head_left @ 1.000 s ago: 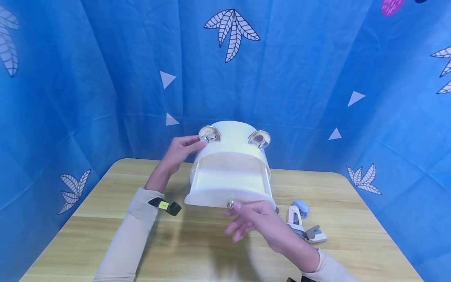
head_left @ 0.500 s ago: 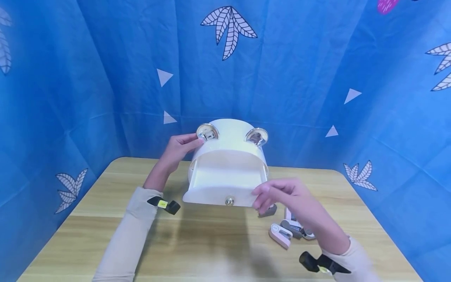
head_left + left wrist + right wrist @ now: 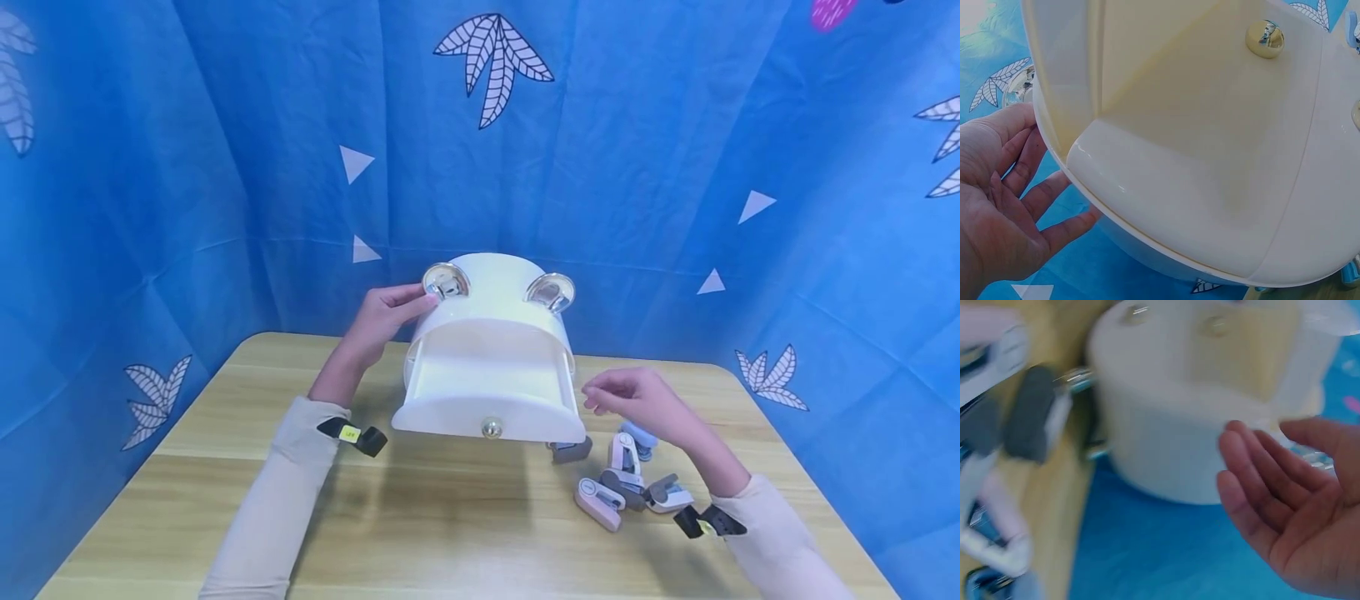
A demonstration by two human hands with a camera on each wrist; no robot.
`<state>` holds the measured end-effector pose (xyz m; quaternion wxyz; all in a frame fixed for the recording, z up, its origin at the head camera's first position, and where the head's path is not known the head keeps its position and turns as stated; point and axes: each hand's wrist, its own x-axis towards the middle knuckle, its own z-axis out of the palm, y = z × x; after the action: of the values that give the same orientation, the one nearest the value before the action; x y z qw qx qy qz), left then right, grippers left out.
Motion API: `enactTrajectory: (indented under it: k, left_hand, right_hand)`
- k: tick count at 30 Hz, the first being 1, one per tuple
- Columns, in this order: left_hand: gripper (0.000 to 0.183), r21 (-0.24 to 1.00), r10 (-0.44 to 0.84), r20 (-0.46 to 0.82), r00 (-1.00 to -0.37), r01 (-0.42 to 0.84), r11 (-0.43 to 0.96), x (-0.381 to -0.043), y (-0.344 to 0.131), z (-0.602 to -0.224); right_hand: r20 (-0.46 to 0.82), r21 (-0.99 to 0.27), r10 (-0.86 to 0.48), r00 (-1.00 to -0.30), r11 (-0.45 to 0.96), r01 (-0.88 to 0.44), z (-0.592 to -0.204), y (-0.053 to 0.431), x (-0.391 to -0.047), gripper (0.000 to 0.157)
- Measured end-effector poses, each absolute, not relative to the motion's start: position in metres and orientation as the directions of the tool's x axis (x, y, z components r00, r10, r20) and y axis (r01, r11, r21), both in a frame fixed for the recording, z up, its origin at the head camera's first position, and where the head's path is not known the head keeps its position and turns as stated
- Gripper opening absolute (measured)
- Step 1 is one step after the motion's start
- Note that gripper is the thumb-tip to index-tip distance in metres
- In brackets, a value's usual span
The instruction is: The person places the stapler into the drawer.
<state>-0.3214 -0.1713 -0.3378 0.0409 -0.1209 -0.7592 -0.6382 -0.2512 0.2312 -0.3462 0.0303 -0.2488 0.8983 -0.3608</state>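
A rounded white storage box (image 3: 495,279) with two shiny ear-shaped pieces stands in the middle of the table. Its upper drawer (image 3: 450,415) is pulled out, with a round gold knob (image 3: 491,427) on the front; no contents show inside. My left hand (image 3: 377,323) holds the box at its left ear (image 3: 446,282), thumb in front. In the left wrist view, the fingers (image 3: 1047,194) touch the box's edge. My right hand (image 3: 637,396) hovers to the right of the drawer, fingers loosely curled around nothing. Below it lie several small staplers, among them a pink one (image 3: 598,504).
Further staplers by the box are a blue one (image 3: 637,437), a white-and-grey one (image 3: 669,493) and a dark grey one (image 3: 570,450) beside the drawer front. The wooden table (image 3: 247,467) backs onto a blue patterned curtain (image 3: 300,167).
My right hand has let go of the knob, passed the drawer's right corner and moved right, away from the box. The drawer stays pulled out and the left hand stays at the ear.
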Motion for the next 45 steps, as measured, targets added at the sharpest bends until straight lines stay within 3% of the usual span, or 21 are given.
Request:
enactTrajectory:
  k: [6, 15, 36, 45]
  left_hand:
    - [0.051, 0.959, 0.124, 0.21, -0.97, 0.229, 0.165, -0.319, -0.171, -0.335]
    - [0.053, 0.96, 0.116, 0.204, -0.972, 0.222, 0.17, -0.319, -0.171, -0.335]
    - [0.052, 0.962, 0.128, 0.201, -0.971, 0.221, 0.159, -0.322, -0.17, -0.334]
    - [0.052, 0.963, 0.126, 0.194, -0.973, 0.213, 0.163, -0.321, -0.171, -0.336]
  right_hand:
    - [0.035, -0.574, -0.599, -0.8, 0.643, -0.507, -0.377, 0.234, -0.267, 0.022]
    - [-0.038, -0.508, -0.649, -0.76, 0.668, -0.545, -0.4, 0.228, -0.276, 0.034]
    - [-0.115, -0.529, -0.617, -0.778, 0.701, -0.478, -0.417, 0.227, -0.284, 0.035]
    - [-0.077, -0.529, -0.667, -0.741, 0.657, -0.537, -0.419, 0.226, -0.284, 0.035]
